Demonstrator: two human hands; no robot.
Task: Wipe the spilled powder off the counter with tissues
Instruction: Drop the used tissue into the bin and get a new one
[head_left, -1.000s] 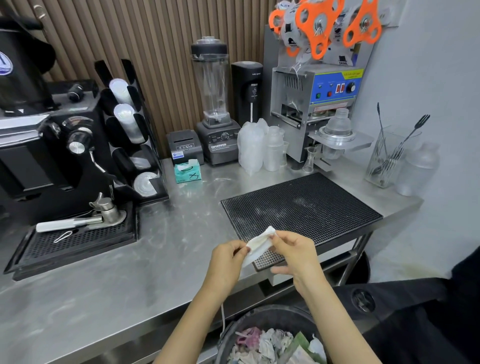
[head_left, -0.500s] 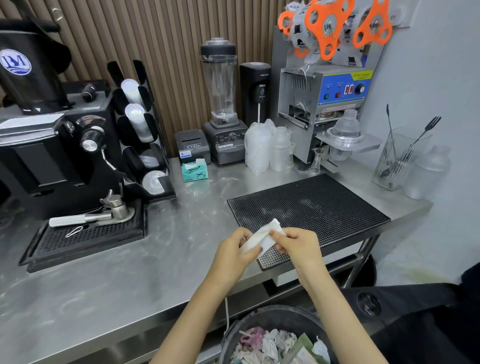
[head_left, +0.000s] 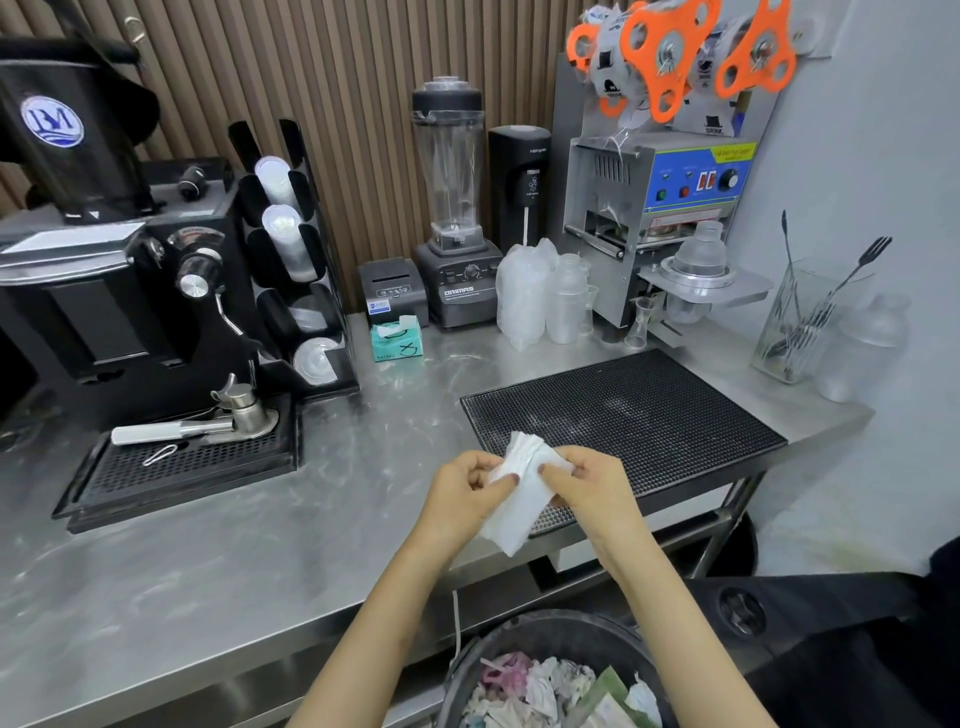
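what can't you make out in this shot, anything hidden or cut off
Head view only:
- black mat: near corner hidden behind the tissue and right hand.
- counter: powder smears not separable from glare on the steel.
- bin: cut off by the bottom edge.
- tissue box: print too small to read.

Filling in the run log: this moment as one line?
left hand: pinches tissue | right hand: pinches tissue | tissue: held over counter edge, not wiping | trash bin: below hands, holds crumpled waste

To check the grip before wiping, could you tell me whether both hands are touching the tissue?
Touching. The head view shows the left hand and right hand each pinching the tissue with thumb and fingers.
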